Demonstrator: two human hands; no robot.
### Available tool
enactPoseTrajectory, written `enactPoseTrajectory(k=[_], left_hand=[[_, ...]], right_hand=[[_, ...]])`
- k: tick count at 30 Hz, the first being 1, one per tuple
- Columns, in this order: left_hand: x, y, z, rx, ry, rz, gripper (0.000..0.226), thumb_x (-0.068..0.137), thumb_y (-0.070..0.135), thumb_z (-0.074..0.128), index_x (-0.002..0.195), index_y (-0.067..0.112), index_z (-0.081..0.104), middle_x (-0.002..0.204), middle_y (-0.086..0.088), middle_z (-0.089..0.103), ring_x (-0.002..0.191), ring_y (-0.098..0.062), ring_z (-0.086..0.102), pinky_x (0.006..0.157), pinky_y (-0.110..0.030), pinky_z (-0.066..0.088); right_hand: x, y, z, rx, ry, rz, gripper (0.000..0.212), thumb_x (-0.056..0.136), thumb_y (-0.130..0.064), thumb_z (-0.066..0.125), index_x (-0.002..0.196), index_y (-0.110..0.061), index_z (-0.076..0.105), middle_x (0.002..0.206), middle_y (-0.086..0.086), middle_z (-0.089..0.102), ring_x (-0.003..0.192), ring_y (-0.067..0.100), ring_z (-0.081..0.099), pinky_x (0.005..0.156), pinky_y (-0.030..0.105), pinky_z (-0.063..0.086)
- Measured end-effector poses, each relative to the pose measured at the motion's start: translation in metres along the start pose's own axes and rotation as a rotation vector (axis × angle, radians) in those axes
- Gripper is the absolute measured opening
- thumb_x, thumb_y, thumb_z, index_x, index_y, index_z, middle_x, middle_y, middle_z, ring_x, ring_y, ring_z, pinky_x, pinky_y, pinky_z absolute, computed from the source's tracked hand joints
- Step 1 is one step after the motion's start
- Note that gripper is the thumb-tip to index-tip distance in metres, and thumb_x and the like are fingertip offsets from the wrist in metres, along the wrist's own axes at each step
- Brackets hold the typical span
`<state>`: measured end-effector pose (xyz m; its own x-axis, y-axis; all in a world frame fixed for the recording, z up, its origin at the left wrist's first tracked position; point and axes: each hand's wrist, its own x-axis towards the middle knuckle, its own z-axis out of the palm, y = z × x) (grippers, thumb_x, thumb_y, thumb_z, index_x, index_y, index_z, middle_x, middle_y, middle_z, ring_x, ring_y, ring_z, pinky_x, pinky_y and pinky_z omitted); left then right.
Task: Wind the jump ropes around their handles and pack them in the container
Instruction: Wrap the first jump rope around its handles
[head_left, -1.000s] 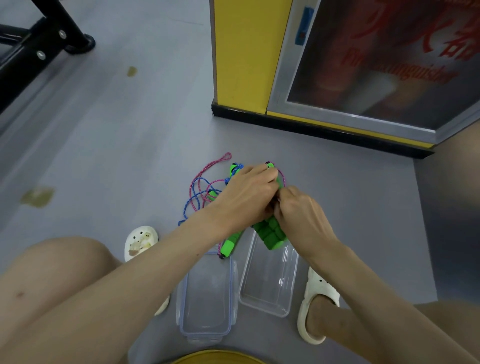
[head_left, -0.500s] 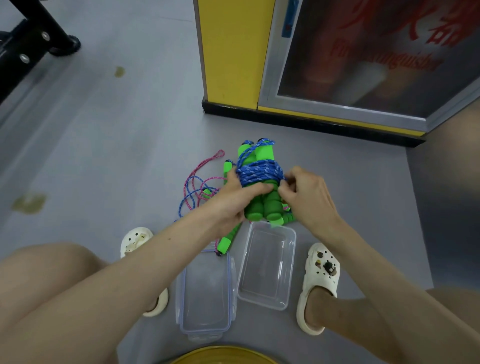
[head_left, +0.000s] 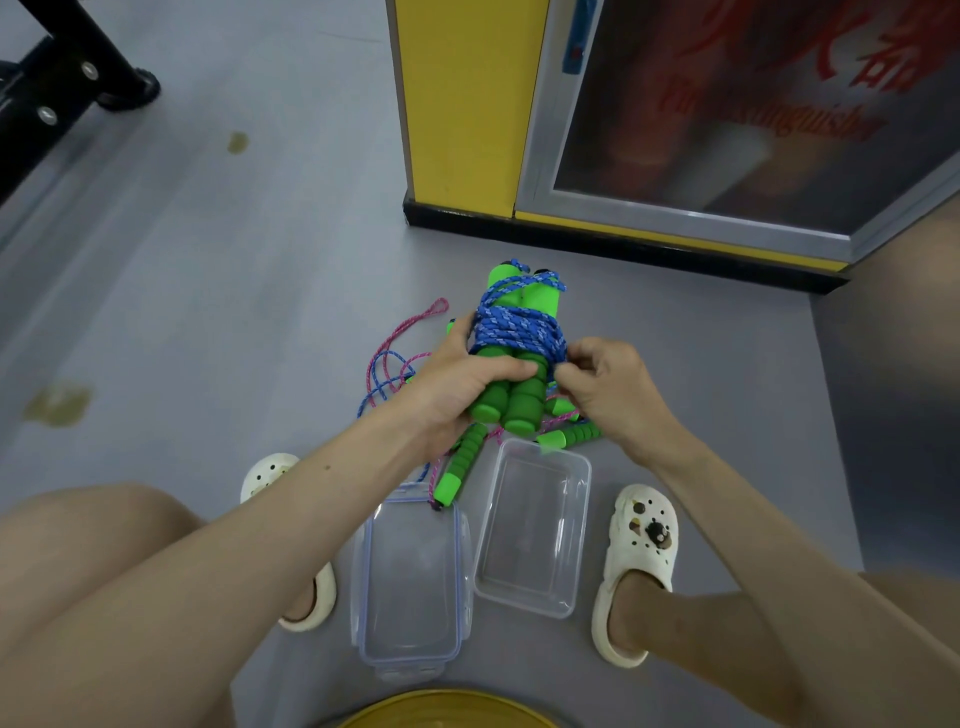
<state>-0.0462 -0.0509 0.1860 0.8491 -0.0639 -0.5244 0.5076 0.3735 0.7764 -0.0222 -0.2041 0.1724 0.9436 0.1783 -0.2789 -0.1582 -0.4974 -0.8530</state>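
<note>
Now the first jump rope (head_left: 514, 335) is held in the middle of the frame, above the floor (head_left: 234, 312). Its two green handles stand side by side and the blue cord is wound many times around their upper half. The left hand (head_left: 462, 387) grips the lower part of the handles, with the thumb lying across the front of them. The right hand (head_left: 610, 389) has its fingers (head_left: 569, 370) curled and pressed together, and they seem to pinch the cord at the lower right edge of the coil. I cannot tell if the end is already tucked in.

The clear container (head_left: 584, 519) lies open and empty just below the hands. Its lid (head_left: 410, 582) lies beside it, to the left. The second jump rope (head_left: 395, 358) is not wound. It lies loose on the floor under the hands, and one of its handles (head_left: 457, 467) touches the top edge of the lid.

I think the danger is in the loose end. If the right hand lets go before the end is fixed, the coil may open again. The turns near the top of the handles look slack and could slide off. Also the loose cord below may catch on the bundle when it goes down to the container.
</note>
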Motion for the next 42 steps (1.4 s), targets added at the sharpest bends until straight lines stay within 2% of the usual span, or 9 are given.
enactPoseTrajectory(k=[6,11,15,18,24,29,36,39,42], left_hand=[[-0.002,0.008,-0.008,-0.083,-0.09,-0.052,0.055,0.081,-0.01,0.061,0.129,0.017,0.054,0.111,-0.011,0.07,0.083,-0.024,0.071,0.064,-0.031,0.059],[-0.005,0.006,-0.007,-0.127,-0.121,-0.116,0.043,0.086,-0.002,0.058,0.126,0.013,0.055,0.1,-0.012,0.071,0.074,-0.024,0.069,0.06,-0.029,0.058],[-0.004,0.001,-0.008,-0.135,-0.054,-0.129,0.043,0.088,0.001,0.057,0.13,0.011,0.053,0.106,-0.013,0.068,0.077,-0.022,0.067,0.06,-0.028,0.057],[-0.005,-0.002,-0.006,-0.134,-0.034,-0.146,0.047,0.087,0.001,0.059,0.132,0.012,0.051,0.106,-0.012,0.069,0.072,-0.02,0.069,0.055,-0.027,0.056],[-0.006,0.0,-0.005,-0.129,-0.052,-0.167,0.041,0.087,0.002,0.058,0.127,0.01,0.054,0.095,-0.011,0.071,0.069,-0.019,0.07,0.054,-0.026,0.056],[-0.007,0.008,-0.007,-0.211,-0.118,-0.29,0.022,0.087,0.006,0.053,0.108,0.002,0.06,0.08,-0.015,0.071,0.062,-0.024,0.069,0.059,-0.029,0.058],[-0.008,0.009,-0.003,-0.215,-0.143,-0.36,0.031,0.074,0.012,0.058,0.101,-0.001,0.06,0.08,-0.018,0.07,0.061,-0.024,0.068,0.059,-0.029,0.058],[-0.007,0.007,-0.002,-0.209,-0.101,-0.362,0.021,0.085,0.011,0.056,0.099,-0.004,0.059,0.077,-0.019,0.069,0.061,-0.024,0.068,0.059,-0.029,0.057],[-0.006,0.007,-0.002,-0.241,-0.077,-0.377,0.02,0.092,0.011,0.052,0.102,-0.007,0.056,0.075,-0.021,0.069,0.058,-0.025,0.068,0.056,-0.03,0.058]], right_hand=[[-0.008,-0.006,-0.007,0.239,-0.039,-0.015,0.022,0.09,0.001,0.055,0.074,-0.013,0.062,0.047,-0.011,0.054,0.043,-0.002,0.043,0.042,0.011,0.033],[-0.011,-0.005,-0.005,0.413,-0.033,0.061,0.022,0.09,-0.006,0.06,0.072,-0.016,0.069,0.068,0.013,0.054,0.058,0.016,0.042,0.044,0.019,0.03],[-0.012,-0.006,-0.002,0.414,-0.06,0.075,0.004,0.087,-0.011,0.065,0.083,-0.011,0.064,0.058,0.003,0.052,0.038,0.005,0.034,0.037,0.015,0.027],[-0.015,-0.004,0.003,0.37,-0.038,0.104,0.009,0.082,-0.013,0.071,0.083,-0.009,0.063,0.062,0.0,0.057,0.038,0.0,0.041,0.039,0.014,0.034],[-0.016,-0.005,0.002,0.39,-0.028,0.07,0.005,0.09,-0.002,0.058,0.087,-0.004,0.061,0.066,0.005,0.055,0.037,-0.003,0.047,0.041,0.007,0.035],[-0.018,-0.006,-0.005,0.473,-0.103,0.066,0.008,0.092,0.001,0.053,0.098,0.003,0.058,0.064,0.004,0.049,0.034,-0.001,0.04,0.036,0.008,0.028],[-0.016,0.003,-0.012,0.708,-0.202,0.151,0.009,0.091,-0.005,0.052,0.094,0.002,0.056,0.057,-0.001,0.048,0.035,0.001,0.029,0.037,0.011,0.025],[-0.016,0.003,-0.008,0.549,-0.195,0.132,0.006,0.092,-0.003,0.054,0.098,-0.002,0.056,0.071,0.007,0.052,0.048,0.006,0.044,0.046,0.016,0.038],[-0.015,0.002,-0.009,0.221,-0.157,0.014,0.017,0.088,0.001,0.06,0.104,-0.005,0.058,0.092,0.025,0.064,0.078,0.028,0.06,0.078,0.041,0.053]])
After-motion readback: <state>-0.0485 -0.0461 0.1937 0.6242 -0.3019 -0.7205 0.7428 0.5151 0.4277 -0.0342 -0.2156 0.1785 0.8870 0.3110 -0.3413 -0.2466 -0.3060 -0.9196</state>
